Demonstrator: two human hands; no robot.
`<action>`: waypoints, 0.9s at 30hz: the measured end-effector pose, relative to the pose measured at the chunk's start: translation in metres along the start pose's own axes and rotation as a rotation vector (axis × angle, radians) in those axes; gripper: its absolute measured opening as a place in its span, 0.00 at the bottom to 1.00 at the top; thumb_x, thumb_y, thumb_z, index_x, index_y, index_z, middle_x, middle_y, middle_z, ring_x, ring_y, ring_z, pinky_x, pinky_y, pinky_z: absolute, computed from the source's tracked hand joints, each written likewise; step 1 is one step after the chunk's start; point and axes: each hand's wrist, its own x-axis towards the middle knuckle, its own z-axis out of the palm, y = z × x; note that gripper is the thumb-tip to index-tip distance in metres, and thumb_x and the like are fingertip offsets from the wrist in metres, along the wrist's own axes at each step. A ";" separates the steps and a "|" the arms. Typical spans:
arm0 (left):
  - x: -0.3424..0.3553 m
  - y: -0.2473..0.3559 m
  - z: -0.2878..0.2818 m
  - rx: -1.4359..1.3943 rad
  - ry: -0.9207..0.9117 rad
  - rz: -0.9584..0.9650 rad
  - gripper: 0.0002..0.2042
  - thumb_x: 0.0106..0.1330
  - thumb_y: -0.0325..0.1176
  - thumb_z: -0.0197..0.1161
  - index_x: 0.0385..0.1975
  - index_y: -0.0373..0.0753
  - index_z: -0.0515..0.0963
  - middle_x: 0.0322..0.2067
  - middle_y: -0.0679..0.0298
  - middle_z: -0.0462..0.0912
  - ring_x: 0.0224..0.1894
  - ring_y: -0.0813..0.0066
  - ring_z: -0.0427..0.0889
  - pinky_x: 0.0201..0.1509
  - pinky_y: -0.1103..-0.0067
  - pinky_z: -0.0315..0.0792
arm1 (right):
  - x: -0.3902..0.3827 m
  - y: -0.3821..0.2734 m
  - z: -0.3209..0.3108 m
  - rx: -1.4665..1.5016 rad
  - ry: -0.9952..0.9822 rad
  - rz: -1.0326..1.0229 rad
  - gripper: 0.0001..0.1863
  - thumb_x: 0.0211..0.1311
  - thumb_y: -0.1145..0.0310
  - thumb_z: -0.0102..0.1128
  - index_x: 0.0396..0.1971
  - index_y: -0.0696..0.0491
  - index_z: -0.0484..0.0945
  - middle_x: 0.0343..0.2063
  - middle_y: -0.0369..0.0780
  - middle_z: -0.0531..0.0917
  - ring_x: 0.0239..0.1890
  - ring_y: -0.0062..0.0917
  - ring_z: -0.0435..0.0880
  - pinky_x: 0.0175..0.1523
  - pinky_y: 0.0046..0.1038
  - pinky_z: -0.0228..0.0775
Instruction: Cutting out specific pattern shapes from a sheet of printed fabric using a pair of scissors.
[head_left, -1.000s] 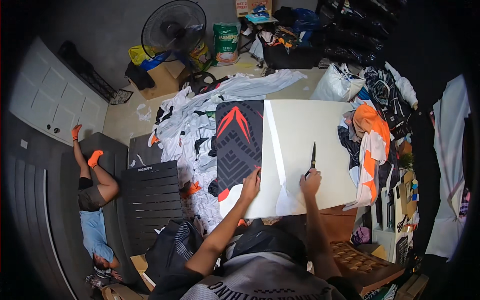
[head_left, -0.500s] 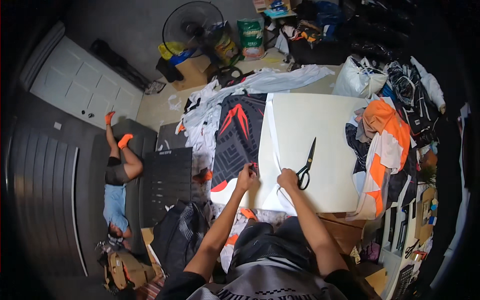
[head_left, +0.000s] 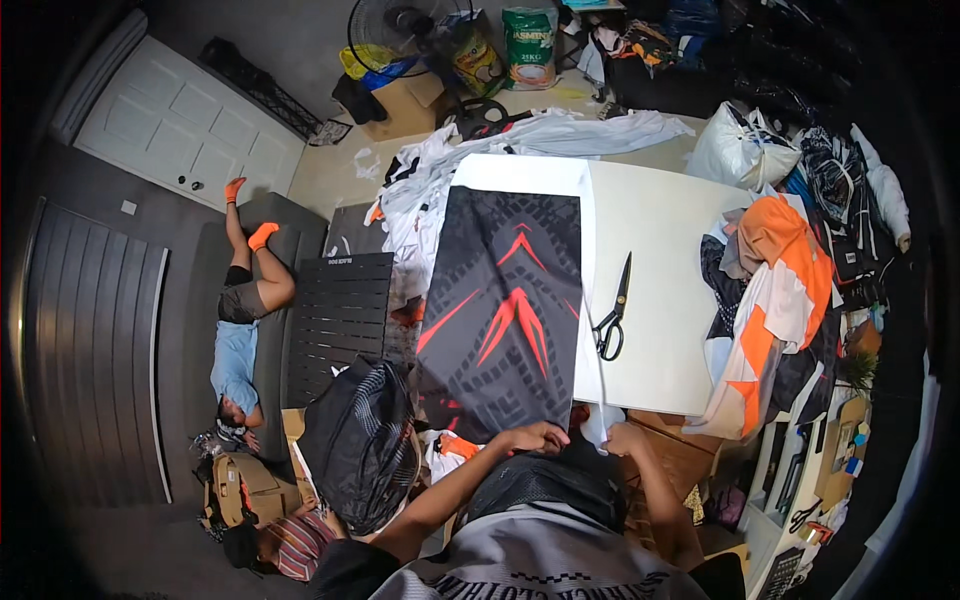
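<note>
A black printed fabric panel (head_left: pixel 500 270) with red flame-like shapes and a white border lies over the pale table (head_left: pixel 660 300), its near edge hanging toward my lap. My left hand (head_left: pixel 538 437) is closed at that near edge, apparently pinching the fabric; its fingertips are partly hidden. To its right, my right hand (head_left: pixel 622 439) is closed on the panel's white edge strip (head_left: pixel 597 410), which stretches tight along the panel's right side. Large black-handled scissors (head_left: pixel 612 315) lie on the table just right of the strip, touched by neither hand.
Orange, white and black cloth (head_left: pixel 770 290) is heaped on the table's right side. White fabric (head_left: pixel 570 132) lies beyond the far edge. A black bag (head_left: pixel 360 440) stands at near left. One person (head_left: pixel 238 360) lies on a couch; another in stripes (head_left: pixel 300 540) is below.
Both hands have come down toward my body, drawing the fabric nearer. More of the panel now lies spread on the table, with its white far border showing. The scissors remain on the table.
</note>
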 end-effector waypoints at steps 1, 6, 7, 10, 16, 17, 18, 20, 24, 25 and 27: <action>0.007 -0.006 0.002 0.158 -0.007 -0.050 0.22 0.52 0.19 0.54 0.50 0.33 0.76 0.33 0.63 0.80 0.30 0.78 0.75 0.31 0.85 0.67 | 0.002 0.008 0.003 0.013 -0.115 0.058 0.15 0.50 0.57 0.61 0.24 0.55 0.83 0.23 0.45 0.84 0.24 0.42 0.78 0.32 0.37 0.71; 0.007 -0.003 -0.019 0.217 0.005 -0.022 0.22 0.52 0.20 0.55 0.50 0.32 0.75 0.34 0.62 0.80 0.30 0.76 0.75 0.32 0.83 0.68 | -0.036 -0.089 -0.074 0.062 0.515 -0.122 0.14 0.54 0.60 0.59 0.25 0.58 0.81 0.24 0.44 0.83 0.26 0.42 0.78 0.35 0.38 0.71; 0.013 0.004 -0.021 0.240 -0.020 -0.017 0.22 0.52 0.20 0.56 0.50 0.32 0.75 0.34 0.61 0.80 0.30 0.76 0.75 0.33 0.83 0.69 | -0.018 -0.093 -0.077 0.100 0.757 -0.315 0.11 0.55 0.64 0.59 0.22 0.57 0.80 0.22 0.45 0.81 0.26 0.43 0.77 0.36 0.39 0.71; 0.002 0.006 -0.033 0.295 -0.040 -0.011 0.21 0.53 0.20 0.57 0.51 0.31 0.75 0.35 0.61 0.80 0.31 0.74 0.76 0.34 0.82 0.70 | 0.006 -0.177 -0.107 0.343 0.903 -0.488 0.11 0.56 0.67 0.58 0.36 0.57 0.79 0.36 0.44 0.82 0.34 0.42 0.79 0.43 0.39 0.71; 0.006 0.033 -0.067 0.458 -0.064 0.044 0.21 0.53 0.21 0.59 0.51 0.31 0.74 0.35 0.59 0.80 0.32 0.72 0.77 0.35 0.79 0.72 | 0.094 -0.234 -0.092 -0.360 1.101 -0.395 0.33 0.64 0.51 0.52 0.68 0.45 0.61 0.71 0.31 0.58 0.73 0.38 0.51 0.72 0.40 0.49; -0.005 0.038 -0.085 0.478 -0.059 0.054 0.21 0.54 0.21 0.59 0.51 0.31 0.74 0.36 0.59 0.80 0.32 0.71 0.77 0.36 0.79 0.72 | 0.099 -0.243 -0.091 -0.360 1.099 -0.403 0.33 0.64 0.51 0.52 0.68 0.45 0.61 0.71 0.31 0.58 0.73 0.38 0.51 0.72 0.40 0.49; -0.011 0.040 -0.096 0.495 -0.053 0.068 0.21 0.54 0.21 0.59 0.51 0.30 0.73 0.36 0.58 0.80 0.32 0.71 0.77 0.36 0.79 0.73 | 0.099 -0.251 -0.094 -0.356 1.060 -0.429 0.34 0.64 0.50 0.51 0.69 0.45 0.59 0.71 0.31 0.57 0.73 0.38 0.50 0.72 0.41 0.47; -0.025 0.109 -0.132 0.465 -0.084 0.248 0.16 0.59 0.25 0.62 0.48 0.34 0.76 0.41 0.59 0.81 0.35 0.71 0.79 0.41 0.78 0.74 | 0.097 -0.233 -0.090 -0.339 0.966 -0.390 0.35 0.65 0.49 0.50 0.70 0.44 0.56 0.72 0.30 0.55 0.74 0.38 0.48 0.73 0.42 0.45; -0.049 0.237 -0.267 0.590 0.619 0.567 0.09 0.62 0.25 0.56 0.39 0.33 0.80 0.32 0.62 0.83 0.33 0.74 0.78 0.40 0.81 0.72 | 0.090 -0.254 -0.093 -0.337 0.974 -0.276 0.34 0.65 0.50 0.50 0.69 0.44 0.58 0.72 0.31 0.55 0.74 0.39 0.49 0.72 0.42 0.46; -0.049 0.257 -0.332 0.697 0.729 0.531 0.11 0.63 0.24 0.54 0.44 0.33 0.78 0.42 0.60 0.82 0.40 0.69 0.79 0.50 0.77 0.72 | 0.090 -0.270 -0.093 -0.343 0.991 -0.276 0.33 0.65 0.50 0.50 0.68 0.44 0.60 0.71 0.31 0.56 0.73 0.39 0.50 0.72 0.42 0.47; -0.019 0.303 -0.389 1.152 0.968 0.694 0.18 0.58 0.27 0.58 0.50 0.34 0.75 0.48 0.53 0.79 0.46 0.57 0.77 0.53 0.68 0.70 | 0.090 -0.272 -0.087 -0.361 0.992 -0.207 0.32 0.65 0.51 0.51 0.67 0.45 0.62 0.71 0.31 0.57 0.73 0.40 0.51 0.71 0.42 0.48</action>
